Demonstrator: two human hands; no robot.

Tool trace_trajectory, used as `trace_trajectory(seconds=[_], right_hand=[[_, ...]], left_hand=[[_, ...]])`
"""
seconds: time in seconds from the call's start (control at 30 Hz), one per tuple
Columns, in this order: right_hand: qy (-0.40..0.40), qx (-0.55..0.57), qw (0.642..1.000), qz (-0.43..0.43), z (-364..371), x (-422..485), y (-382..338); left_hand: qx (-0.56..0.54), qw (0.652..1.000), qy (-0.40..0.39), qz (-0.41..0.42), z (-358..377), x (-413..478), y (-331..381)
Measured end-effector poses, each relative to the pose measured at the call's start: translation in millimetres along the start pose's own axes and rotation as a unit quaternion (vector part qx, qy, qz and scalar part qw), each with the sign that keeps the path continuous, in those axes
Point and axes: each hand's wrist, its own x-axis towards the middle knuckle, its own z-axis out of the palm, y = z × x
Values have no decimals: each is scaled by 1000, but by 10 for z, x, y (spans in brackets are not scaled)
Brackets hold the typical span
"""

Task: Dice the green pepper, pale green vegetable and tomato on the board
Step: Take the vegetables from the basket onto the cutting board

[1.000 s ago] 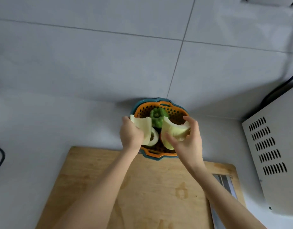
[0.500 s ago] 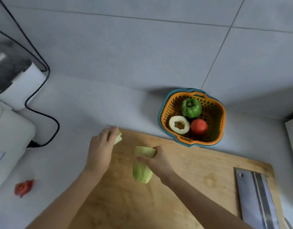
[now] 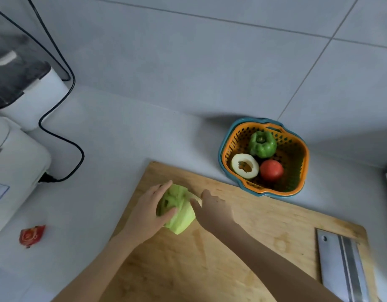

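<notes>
Gripping pale green vegetable (image 3: pixel 179 215) with curled fingers (image 3: pixel 163 185), left hand (image 3: pixel 144 213) and right hand (image 3: pixel 214 212) crowd the board (image 3: pixel 231 253) edge.

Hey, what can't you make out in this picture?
All head view.
1. Pale vegetable: left hand and right hand cover it; piece count unclear.
2. Cleaver: handle cut off by the bottom edge.
3. Red item at left: too small and blurred to identify.
4. White appliance: cut off by the left edge.
</notes>
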Motion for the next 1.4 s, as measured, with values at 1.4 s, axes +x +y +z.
trace_trajectory(seconds=[1.4], right_hand=[[136,-253,917,-277,-227,-368,394]], left_hand=[[3,994,99,-55,-299,274,205]])
